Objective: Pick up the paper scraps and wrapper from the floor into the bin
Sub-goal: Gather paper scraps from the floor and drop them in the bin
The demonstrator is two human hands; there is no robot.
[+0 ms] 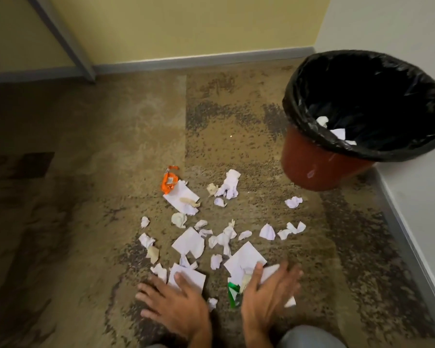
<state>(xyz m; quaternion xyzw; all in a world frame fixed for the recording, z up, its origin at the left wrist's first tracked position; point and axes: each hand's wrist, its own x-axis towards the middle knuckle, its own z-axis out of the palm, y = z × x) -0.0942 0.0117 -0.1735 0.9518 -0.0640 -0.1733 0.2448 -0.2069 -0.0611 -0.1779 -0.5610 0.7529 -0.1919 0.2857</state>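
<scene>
Several white paper scraps (190, 241) lie scattered on the carpet in the middle. An orange wrapper (169, 182) sits at the far edge of the pile. A green wrapper (234, 293) lies between my hands. My left hand (172, 301) rests flat, fingers spread, on a white sheet (190, 277). My right hand (268, 288) is blurred, its fingers over a white scrap (270, 271) beside a larger sheet (244, 259); whether it grips the scrap is unclear. The red bin (319, 167) with a black liner stands at the right, with a few white scraps inside.
A grey metal furniture leg (68, 41) slants down at the upper left. A yellow wall with grey skirting (201, 60) runs along the back. A white wall with a grey skirting strip (412, 237) borders the right side. My knee (312, 337) shows at the bottom edge.
</scene>
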